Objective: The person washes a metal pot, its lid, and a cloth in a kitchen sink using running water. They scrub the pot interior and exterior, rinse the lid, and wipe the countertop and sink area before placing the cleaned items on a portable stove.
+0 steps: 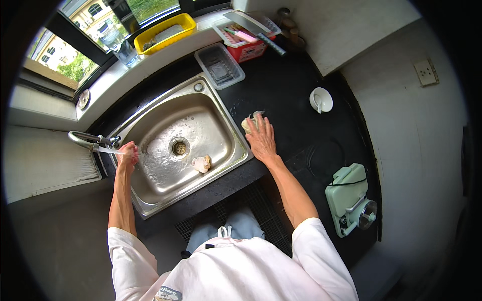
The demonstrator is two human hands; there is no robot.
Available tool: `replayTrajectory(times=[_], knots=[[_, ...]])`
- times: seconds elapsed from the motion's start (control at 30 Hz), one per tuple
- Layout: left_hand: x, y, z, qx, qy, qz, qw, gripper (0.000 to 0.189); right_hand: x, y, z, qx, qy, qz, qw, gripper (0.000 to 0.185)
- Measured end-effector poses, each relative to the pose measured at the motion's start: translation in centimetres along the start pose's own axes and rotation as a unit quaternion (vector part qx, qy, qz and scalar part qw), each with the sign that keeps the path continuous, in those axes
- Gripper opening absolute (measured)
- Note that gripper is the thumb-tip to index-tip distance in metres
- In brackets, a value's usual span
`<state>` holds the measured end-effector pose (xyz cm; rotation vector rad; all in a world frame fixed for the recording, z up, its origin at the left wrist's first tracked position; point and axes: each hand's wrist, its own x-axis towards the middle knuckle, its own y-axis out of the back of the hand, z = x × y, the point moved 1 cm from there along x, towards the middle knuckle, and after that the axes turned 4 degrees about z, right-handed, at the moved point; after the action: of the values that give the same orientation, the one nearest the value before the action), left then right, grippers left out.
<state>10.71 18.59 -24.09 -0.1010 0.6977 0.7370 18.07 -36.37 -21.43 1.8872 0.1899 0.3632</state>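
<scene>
At the left end of the stainless steel sink [226, 113], my left hand [129, 153] is in the stream of water from the curved faucet [81, 140]. Its fingers look curled, and the splash hides whether anything is inside them. My right hand [260, 140] lies palm down over a crumpled pale cloth [247, 126] on the black countertop [278, 94], just right of the sink rim. Part of the cloth shows beyond the fingers. A soft white-and-tan lump [201, 164], its material unclear, sits in the basin near the drain [179, 148].
Behind the sink stands a clear plastic tub [219, 67]. A cleaver [250, 24] lies across a red container [248, 52]. A yellow basket [165, 34] occupies the windowsill. To the right are a white bowl with a spoon [321, 100] and a pale green appliance [348, 199].
</scene>
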Motion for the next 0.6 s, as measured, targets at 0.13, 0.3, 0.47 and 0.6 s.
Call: replayTrajectory(times=[0.13, 0.3, 0.47, 0.6], knots=[[-2.0, -0.9, 0.8, 0.032, -0.025, -0.088, 0.995, 0.036, -0.1, -2.1, 3.8, 0.095, -0.034, 0.067, 0.993, 0.052], [-3.5, -0.7, 1.5, 0.139, -0.01, -0.109, 0.984, 0.039, 6.5, -2.1, 9.1, 0.196, -0.197, 0.209, 0.938, 0.038], [-2.0, -1.6, 2.9, 0.097, 0.023, -0.109, 0.989, 0.035, 10.8, -8.0, 2.3, 0.015, -0.113, 0.113, 0.987, 0.045], [-1.2, -3.3, 3.4, 0.086, 0.002, -0.131, 0.988, 0.033, 6.2, -8.8, -4.1, 0.088, -0.043, 0.139, 0.986, 0.041]])
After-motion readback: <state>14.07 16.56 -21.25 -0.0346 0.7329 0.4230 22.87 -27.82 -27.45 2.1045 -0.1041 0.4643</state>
